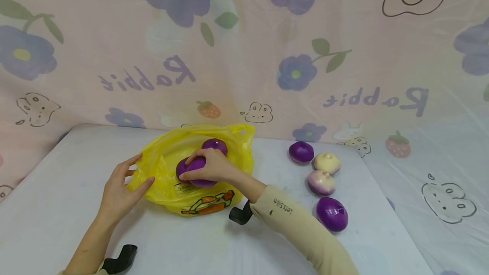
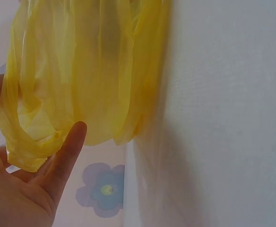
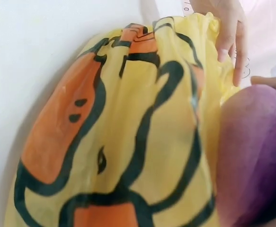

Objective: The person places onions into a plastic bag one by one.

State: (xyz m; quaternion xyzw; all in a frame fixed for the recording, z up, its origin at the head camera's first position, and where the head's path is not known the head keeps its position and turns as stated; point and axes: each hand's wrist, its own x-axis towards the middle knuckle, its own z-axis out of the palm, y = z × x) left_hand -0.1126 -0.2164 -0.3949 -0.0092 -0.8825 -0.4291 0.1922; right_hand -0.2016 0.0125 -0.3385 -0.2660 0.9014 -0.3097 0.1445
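Observation:
A yellow plastic bag [image 1: 164, 190] with an orange and black print lies with its mouth spread. My left hand [image 1: 119, 192] holds its left edge, the thumb in front and the fingers behind the plastic. In the left wrist view, the bag's handle [image 2: 29, 158] hangs between that thumb and those fingers. My right hand [image 1: 217, 165] reaches over the bag's mouth and grips a purple onion [image 1: 202, 182]. Beside it in the bag are another purple onion [image 1: 181, 169] and one farther back [image 1: 218, 144]. The right wrist view shows a purple onion [image 3: 251, 146] close up.
Right of the bag, several onions stand in a rough column: a purple one [image 1: 301, 152] at the back, a pale one [image 1: 327, 163], a pale purple-edged one [image 1: 321, 182], and a purple one [image 1: 331, 214] at the front. Behind the white table [image 1: 183, 245] hangs a printed curtain [image 1: 244, 54].

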